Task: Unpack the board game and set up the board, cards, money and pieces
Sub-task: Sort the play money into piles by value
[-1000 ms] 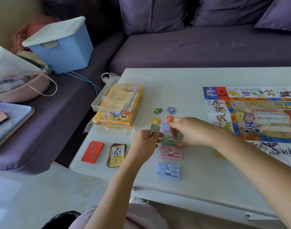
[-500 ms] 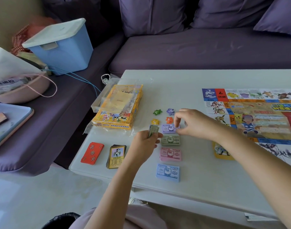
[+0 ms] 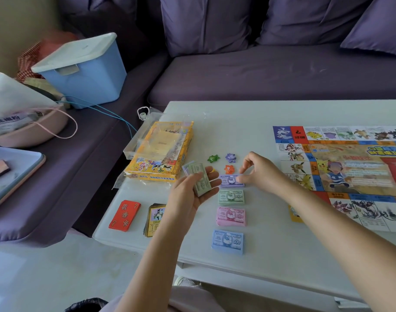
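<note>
Moves right hand (image 3: 263, 174) from green stack (image 3: 231, 197) to purple stack (image 3: 228, 180), fingers loosely curled, tips touching its right edge. Turns left hand (image 3: 192, 194) palm-up, thumb clamping remaining notes (image 3: 198, 174). Shows 4 sorted stacks columned on worktop (image 3: 271, 255); money sorting judged nearly done.

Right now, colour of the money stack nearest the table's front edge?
Blue money stack, head view.
</note>
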Demonstrator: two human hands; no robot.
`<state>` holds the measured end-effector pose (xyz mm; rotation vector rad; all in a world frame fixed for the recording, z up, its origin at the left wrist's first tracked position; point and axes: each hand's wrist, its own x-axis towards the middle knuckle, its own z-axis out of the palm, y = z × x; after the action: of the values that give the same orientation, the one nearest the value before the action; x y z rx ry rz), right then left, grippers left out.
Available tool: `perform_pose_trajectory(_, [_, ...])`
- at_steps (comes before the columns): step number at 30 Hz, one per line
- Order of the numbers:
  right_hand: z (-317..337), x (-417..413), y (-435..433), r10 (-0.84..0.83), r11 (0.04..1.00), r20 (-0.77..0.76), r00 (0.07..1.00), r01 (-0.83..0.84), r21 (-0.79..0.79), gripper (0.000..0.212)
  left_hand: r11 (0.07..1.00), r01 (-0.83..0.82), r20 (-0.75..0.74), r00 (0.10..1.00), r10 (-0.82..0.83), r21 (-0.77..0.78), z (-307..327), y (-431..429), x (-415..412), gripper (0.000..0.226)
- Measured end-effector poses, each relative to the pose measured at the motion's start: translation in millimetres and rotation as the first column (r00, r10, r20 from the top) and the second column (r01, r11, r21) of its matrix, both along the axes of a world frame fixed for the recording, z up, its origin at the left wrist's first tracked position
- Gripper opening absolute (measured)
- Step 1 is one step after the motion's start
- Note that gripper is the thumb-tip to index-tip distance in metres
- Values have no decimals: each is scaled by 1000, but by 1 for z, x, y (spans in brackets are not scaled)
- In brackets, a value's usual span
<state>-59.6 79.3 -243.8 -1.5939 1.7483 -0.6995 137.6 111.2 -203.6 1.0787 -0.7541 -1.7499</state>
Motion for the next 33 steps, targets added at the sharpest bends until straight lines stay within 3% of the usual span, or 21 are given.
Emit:
perform_pose_trajectory(5, [-1, 3, 2, -21, 1000, -58, 998, 21, -9, 32, 996, 23, -214, 977, -3, 92, 2, -3, 2, 35])
perform_pose_trajectory(11, [2, 6, 8, -2, 1000, -91, 996, 1, -9, 23, 991, 1, -264, 964, 35, 135, -1, -3, 3, 34])
perform_pose_trajectory(14, [8, 10, 13, -75, 993, -46, 996, 70, -93, 22, 994, -45, -259, 963, 70, 101, -3, -4, 2, 30])
perform_pose_trajectory(18, [28, 24, 28, -64, 967, 205, 977, 111, -228, 15, 999, -42, -145, 988, 43, 11, -4, -3, 1, 22])
perform_pose_trajectory(23, [42, 45, 48, 2, 982, 423, 906, 77, -171, 6, 997, -41, -34, 999, 38, -71, -8, 0, -2, 16])
perform_pose_trajectory(29, [33, 57, 64, -197, 925, 282, 939, 273, -264, 8, 994, 32, 59, 998, -25, -104, -6, 4, -2, 9])
perform_pose_trajectory(33, [29, 53, 63, -240, 922, 339, 910, 323, -214, 7, 998, 40, -62, 997, -43, -43, -1, 6, -5, 16])
